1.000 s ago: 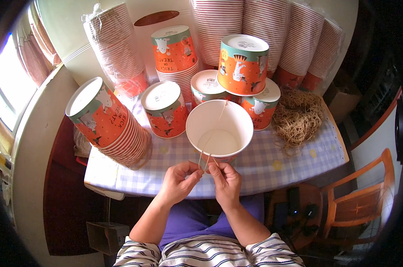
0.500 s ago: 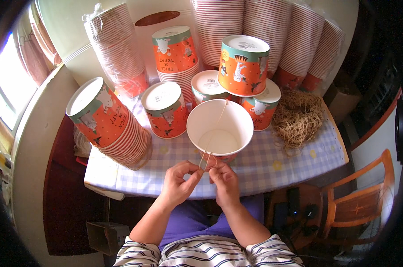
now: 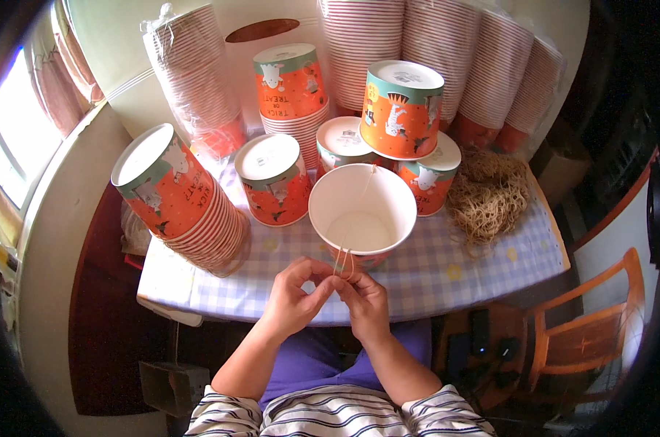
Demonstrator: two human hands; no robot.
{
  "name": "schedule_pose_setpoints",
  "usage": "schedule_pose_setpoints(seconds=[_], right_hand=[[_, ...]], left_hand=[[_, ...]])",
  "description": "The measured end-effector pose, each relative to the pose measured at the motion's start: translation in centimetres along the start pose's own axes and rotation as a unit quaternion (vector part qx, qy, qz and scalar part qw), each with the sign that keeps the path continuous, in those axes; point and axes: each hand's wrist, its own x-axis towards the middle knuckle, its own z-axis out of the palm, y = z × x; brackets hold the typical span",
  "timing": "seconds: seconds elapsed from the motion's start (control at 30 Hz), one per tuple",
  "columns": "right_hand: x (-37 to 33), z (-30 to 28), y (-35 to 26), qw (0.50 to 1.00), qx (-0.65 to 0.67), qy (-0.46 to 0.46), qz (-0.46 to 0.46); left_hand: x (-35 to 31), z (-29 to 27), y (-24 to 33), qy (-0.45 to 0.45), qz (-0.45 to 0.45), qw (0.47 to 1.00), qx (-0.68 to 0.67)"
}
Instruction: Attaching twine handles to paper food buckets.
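An open paper bucket [image 3: 363, 207], white inside, stands upright in front of me. A thin tan string [image 3: 344, 261] hangs over its near rim, and its other end shows at the far rim. My left hand [image 3: 301, 291] pinches the string just below the near rim. Against it, my right hand [image 3: 363, 298] is closed on the string too, thumbs and fingertips of both hands meeting. How the string runs between the fingers is partly hidden.
Upside-down orange-and-green buckets [image 3: 272, 178] stand behind, one [image 3: 401, 113] resting on two others. A leaning nested stack [image 3: 191, 197] is at left, tan string bundle [image 3: 490, 193] at right. Tall wrapped bucket stacks [image 3: 363, 51] line the back. A wooden chair [image 3: 585, 320] stands right of the table.
My right hand has moved slightly left and its fingertips now touch those of my left hand. The string loop at the near rim is drawn in between them.
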Motion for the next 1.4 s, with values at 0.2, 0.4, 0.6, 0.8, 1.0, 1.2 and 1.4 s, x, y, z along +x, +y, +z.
schedule_pose_setpoints(seconds=[0.2, 0.4, 0.6, 0.8, 1.0, 1.2, 1.4], right_hand=[[0.2, 0.3, -0.6, 0.998, -0.034, 0.041, -0.027], [0.4, 0.8, -1.3, 0.998, 0.016, 0.058, 0.001], [0.8, 1.0, -2.6, 0.993, 0.085, 0.077, 0.029], [1.6, 1.5, -3.0, 0.984, 0.134, 0.070, 0.093], [2.7, -0.3, -1.4, 0.986, 0.128, 0.038, 0.096], [2.7, 0.0, -1.5, 0.989, 0.130, 0.024, 0.072], [2.7, -0.9, -1.4, 0.981, 0.168, 0.029, 0.094]], left_hand=[[-0.6, 0.1, 0.2, 0.010, 0.027, 0.999, 0.043], [-0.5, -1.2, 1.1, -0.037, 0.050, 0.998, 0.007], [-0.5, -2.2, 0.5, -0.091, -0.012, 0.971, -0.222], [0.4, -2.3, -2.4, -0.044, -0.034, 0.925, -0.377], [0.3, -1.4, -2.6, 0.093, -0.013, 0.996, -0.011], [-0.5, 0.6, -0.8, 0.168, 0.294, 0.907, 0.250], [1.3, 1.6, -0.1, 0.101, 0.248, 0.936, 0.227]])
